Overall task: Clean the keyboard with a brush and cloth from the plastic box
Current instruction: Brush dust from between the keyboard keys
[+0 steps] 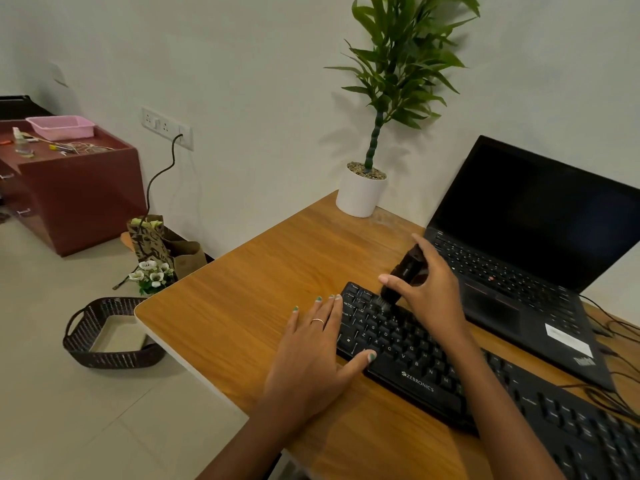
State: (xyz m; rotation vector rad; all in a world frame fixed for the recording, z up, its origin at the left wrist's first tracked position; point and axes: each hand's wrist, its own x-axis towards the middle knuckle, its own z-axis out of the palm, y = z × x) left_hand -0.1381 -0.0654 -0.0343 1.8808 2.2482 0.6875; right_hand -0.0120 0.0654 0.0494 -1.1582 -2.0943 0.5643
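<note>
Across the wooden counter [242, 289] at lower right of the frame lies a black plastic keyboard [433, 368], the left hand [311, 355] spread flat at its end, the right hand [429, 289] gripping a small dark brush [403, 275], bristles on the upper keys.

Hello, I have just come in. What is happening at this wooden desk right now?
A person is cleaning a black Zebronics keyboard on the wooden desk. The right hand grips a small dark brush, with its bristles down on the keys near the upper left corner. The left hand lies flat at the keyboard's left end, thumb on its front edge. An open black laptop, its screen dark, stands behind.
</note>
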